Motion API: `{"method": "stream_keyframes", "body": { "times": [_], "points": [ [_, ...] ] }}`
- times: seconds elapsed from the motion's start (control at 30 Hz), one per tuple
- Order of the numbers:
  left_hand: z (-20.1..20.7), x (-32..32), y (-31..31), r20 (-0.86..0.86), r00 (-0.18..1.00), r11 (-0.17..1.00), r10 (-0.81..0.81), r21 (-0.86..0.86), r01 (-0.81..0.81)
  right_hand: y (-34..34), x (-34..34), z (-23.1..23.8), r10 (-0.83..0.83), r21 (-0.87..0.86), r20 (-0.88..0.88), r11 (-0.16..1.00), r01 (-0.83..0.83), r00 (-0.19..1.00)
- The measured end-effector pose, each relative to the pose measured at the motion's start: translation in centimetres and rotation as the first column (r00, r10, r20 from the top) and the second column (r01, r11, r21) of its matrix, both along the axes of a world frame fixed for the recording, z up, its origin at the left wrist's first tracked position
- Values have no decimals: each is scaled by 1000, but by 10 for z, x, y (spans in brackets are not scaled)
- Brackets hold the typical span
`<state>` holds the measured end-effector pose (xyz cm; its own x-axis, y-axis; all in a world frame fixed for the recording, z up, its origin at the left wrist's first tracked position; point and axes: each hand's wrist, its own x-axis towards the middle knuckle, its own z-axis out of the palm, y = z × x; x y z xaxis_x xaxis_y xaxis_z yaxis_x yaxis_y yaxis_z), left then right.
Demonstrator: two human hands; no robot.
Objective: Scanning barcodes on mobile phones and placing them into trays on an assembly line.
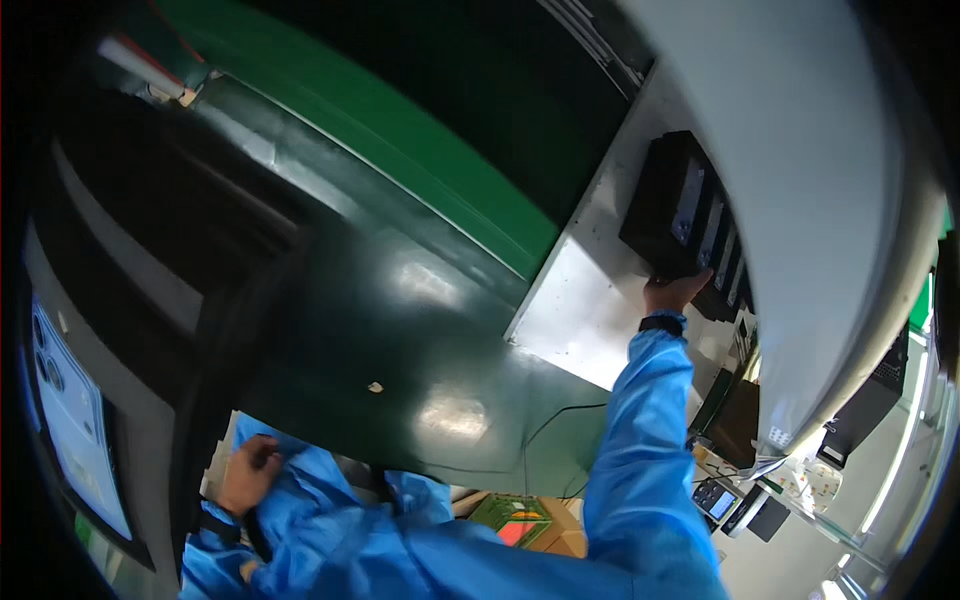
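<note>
My right hand (676,291) reaches far out to the right, its fingers wrapped round the near lower edge of a black slotted block (668,205). Greyish pieces show in the block's slots, and its far side is hidden behind a pale curved panel. My left hand (249,477) is held low at the left by my blue sleeve, fingers curled in, with nothing visible in them. Close beside it looms a large dark block (150,395). Set in this one is a light blue panel (75,400) with round camera-like rings, cut off by the picture's rim.
A dark green tabletop (400,340) carries a small pale scrap (375,387) and a thin black cable (540,432). The slotted block rests on a light metal plate (575,300). The pale curved panel (790,180) overhangs the right. Below the table are a green crate (497,512) and a cardboard box (566,530).
</note>
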<state>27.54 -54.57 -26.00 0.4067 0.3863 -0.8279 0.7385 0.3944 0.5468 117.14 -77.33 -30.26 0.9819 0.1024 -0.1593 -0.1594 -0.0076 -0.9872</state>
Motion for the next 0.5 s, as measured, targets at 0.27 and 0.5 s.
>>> {"method": "stream_keyframes", "body": {
  "times": [0.27, 0.5],
  "points": [
    [-2, -4, -67, -15, 991, 979, 135, -150, -136, 160, -142, 86, -94, 22, -55, 995, 96, 994],
    [-80, -59, -163, -133, 902, 901, 410, -98, -424, 195, -58, 9, 189, 22, 18, 982, -190, 982]
  ]
}}
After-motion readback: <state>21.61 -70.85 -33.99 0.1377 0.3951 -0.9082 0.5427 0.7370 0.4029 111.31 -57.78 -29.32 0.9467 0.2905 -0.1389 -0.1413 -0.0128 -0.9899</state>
